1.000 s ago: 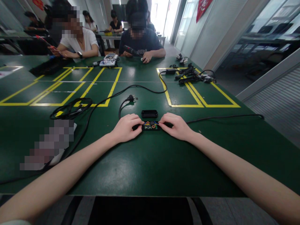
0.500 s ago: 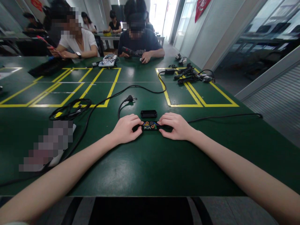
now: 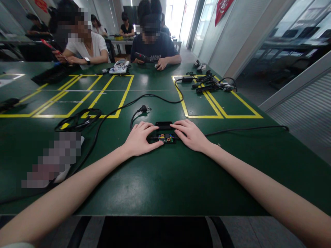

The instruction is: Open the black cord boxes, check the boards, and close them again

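A small circuit board point(image 3: 166, 138) with copper-coloured coils lies in a black plastic case half on the green table, with cables leaving both ends. Just beyond it rests the black case cover point(image 3: 163, 125), open side up. My left hand point(image 3: 141, 138) is at the left of both, its thumb by the board's near edge and its fingertips at the cover's left end; thumb and fingers are apart. My right hand point(image 3: 190, 135) is on the right, fingers stretched toward the cover's right end, thumb hidden beneath them. Whether the fingertips touch the cover, I cannot tell.
A black plug point(image 3: 143, 109) on its cable lies past my left hand. Coiled cable point(image 3: 77, 120) and a blurred-out flat object point(image 3: 55, 160) are at the left. Black adapters point(image 3: 209, 82) are heaped at the far right. Two people sit across the table.
Both hands have let go of the case half's ends and opened, their fingers moving forward to the cover. A dark object has appeared at the table's left edge.
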Tool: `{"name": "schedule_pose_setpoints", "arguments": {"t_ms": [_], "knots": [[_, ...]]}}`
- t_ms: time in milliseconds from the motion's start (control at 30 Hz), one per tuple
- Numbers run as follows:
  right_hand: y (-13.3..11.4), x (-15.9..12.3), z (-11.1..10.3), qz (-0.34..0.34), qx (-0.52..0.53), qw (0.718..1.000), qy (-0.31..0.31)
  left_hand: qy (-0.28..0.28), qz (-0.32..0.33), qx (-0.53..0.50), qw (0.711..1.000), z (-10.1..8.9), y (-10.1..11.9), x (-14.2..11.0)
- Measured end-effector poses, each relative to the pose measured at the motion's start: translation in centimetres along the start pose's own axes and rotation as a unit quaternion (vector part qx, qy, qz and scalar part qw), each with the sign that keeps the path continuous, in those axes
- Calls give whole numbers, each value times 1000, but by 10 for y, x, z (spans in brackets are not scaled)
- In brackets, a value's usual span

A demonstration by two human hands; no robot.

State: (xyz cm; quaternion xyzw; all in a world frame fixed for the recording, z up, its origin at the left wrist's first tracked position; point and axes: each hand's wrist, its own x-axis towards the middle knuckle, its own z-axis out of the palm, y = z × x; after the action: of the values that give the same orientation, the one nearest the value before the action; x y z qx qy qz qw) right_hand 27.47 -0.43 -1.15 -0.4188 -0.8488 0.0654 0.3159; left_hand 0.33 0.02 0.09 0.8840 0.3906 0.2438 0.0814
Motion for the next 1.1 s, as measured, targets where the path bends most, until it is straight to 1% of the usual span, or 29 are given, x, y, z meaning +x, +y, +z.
{"name": "schedule_pose_setpoints", "arguments": {"t_ms": [133,300,433,567,733,967,1100], "knots": [[0,0,0,13,51,999,-4,-9,33,-8,999,1,0,-1],[-5,0,0,56,132,989,17,3,63,-28,998,-1,0,-2],[-7,1,1,86,198,976,24,5,70,-31,997,-1,0,-2],[-6,1,3,119,248,961,26,-6,64,-30,997,-1,0,-1],[-3,1,4,134,279,951,25,-9,55,-27,998,-1,0,-1],[-5,0,6,143,302,942,43,-11,53,-45,998,-1,-1,0],[-5,0,7,158,309,937,31,-1,51,-36,998,0,-1,-1]]}}
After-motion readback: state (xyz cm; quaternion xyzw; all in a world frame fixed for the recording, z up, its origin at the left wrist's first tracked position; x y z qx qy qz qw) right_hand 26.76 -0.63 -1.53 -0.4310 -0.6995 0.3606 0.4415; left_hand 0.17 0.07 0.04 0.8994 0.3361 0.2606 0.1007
